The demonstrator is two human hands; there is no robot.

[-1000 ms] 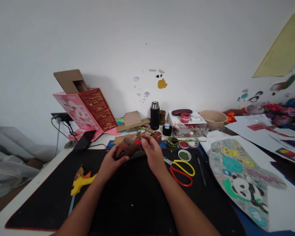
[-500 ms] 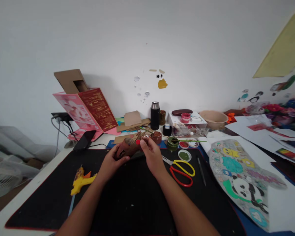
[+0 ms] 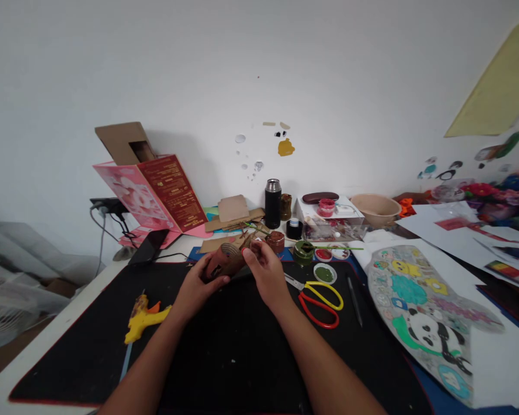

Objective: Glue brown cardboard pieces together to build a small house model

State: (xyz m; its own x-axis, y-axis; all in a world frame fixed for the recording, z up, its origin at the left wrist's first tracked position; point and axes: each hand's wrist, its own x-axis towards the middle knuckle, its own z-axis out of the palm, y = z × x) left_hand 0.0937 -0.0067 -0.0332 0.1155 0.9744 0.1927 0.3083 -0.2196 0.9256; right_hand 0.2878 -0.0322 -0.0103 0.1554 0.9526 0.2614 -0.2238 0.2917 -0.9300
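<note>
A brown-painted cardboard piece point(image 3: 226, 260), curved like a tube with ridges showing at one end, is gripped in my left hand point(image 3: 202, 283), thumb in front and fingers behind. My right hand point(image 3: 266, 271) is beside its right end, with thumb and fingers pinched together. A sliver of a small red round piece shows at that thumb tip; most of it is hidden. Right of my right hand lie scissors point(image 3: 322, 304) with one yellow and one red handle. To the left of my left forearm rests a yellow glue gun point(image 3: 143, 320) with a stick trailing from it.
Behind my hands stand a black flask point(image 3: 273, 204), a brown paint jar point(image 3: 275, 242) and a green paint jar point(image 3: 303, 252). A lid of green paint point(image 3: 324, 274) and a grey pen point(image 3: 354, 301) lie right. A painted board point(image 3: 424, 311) covers the right side; a phone point(image 3: 149, 248) lies left.
My right thumb has shifted slightly, and the red round piece, plainly visible before, is now mostly covered. The cardboard piece has tilted a little in my left hand.
</note>
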